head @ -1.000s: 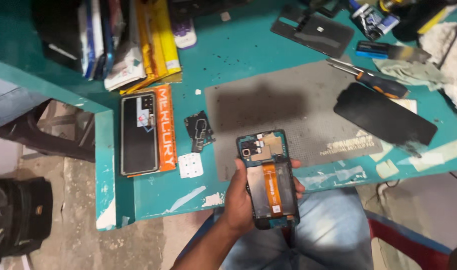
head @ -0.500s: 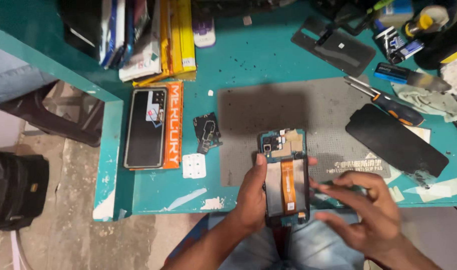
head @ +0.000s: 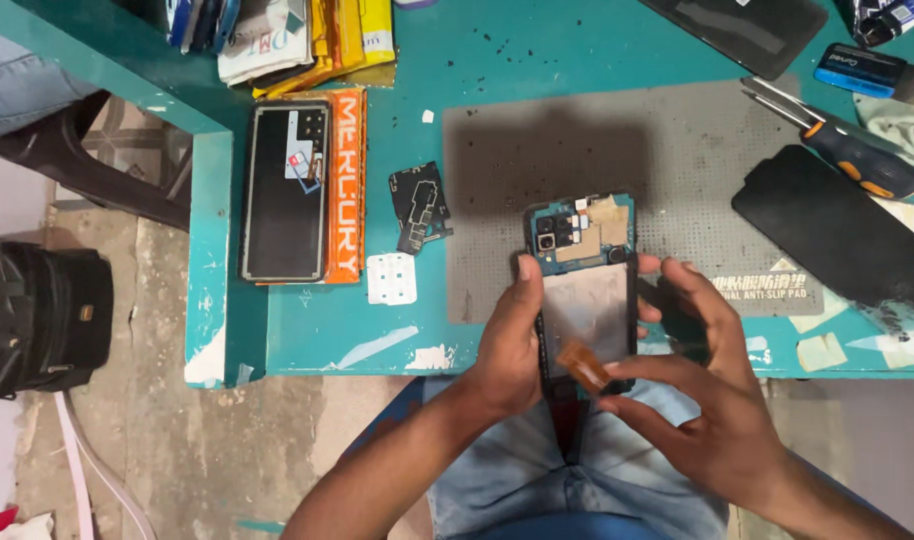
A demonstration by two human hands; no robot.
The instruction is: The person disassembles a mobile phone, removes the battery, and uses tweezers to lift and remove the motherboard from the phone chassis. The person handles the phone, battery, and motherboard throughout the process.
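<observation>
— Workbench first: what lies on the chipped teal wooden table (head: 307, 330)?

— Largest, a grey perforated anti-slip mat (head: 577, 150); just left of it, a black phone back cover (head: 285, 190).

— And the hands?

— At the mat's near edge, the left hand (head: 507, 345) grips the opened blue-framed phone (head: 582, 285). The right hand (head: 712, 400) pinches its small orange flex ribbon (head: 582, 362).

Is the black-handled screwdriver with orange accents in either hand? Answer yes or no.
No: the screwdriver lies on the grey mat, while the left hand and right hand hold the opened phone.
</observation>
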